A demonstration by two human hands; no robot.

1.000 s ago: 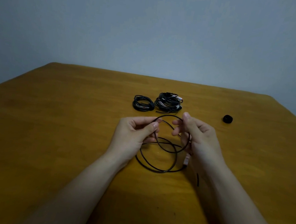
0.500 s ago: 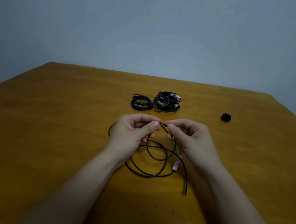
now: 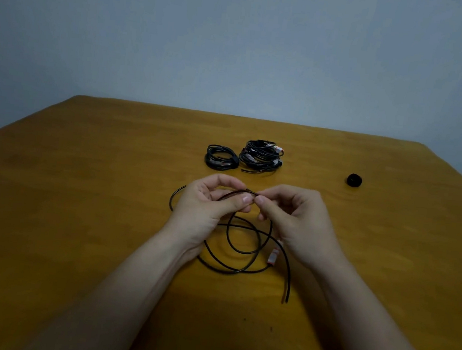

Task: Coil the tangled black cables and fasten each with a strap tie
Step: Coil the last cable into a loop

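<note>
Cable [image 3: 238, 271], thin black loops, pinched by left hand [image 3: 209, 206] and right hand [image 3: 298, 224], smooth wooden table [image 3: 77, 215]

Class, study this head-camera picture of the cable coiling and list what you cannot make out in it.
Head view: left hand and right hand cover the loose cable where they pinch it; turns held uncountable.
Small coil: too small and dark to show any strap tie.
Cable pile: overlapping strands, cable count unclear.
Black round object: too small to identify.
</note>
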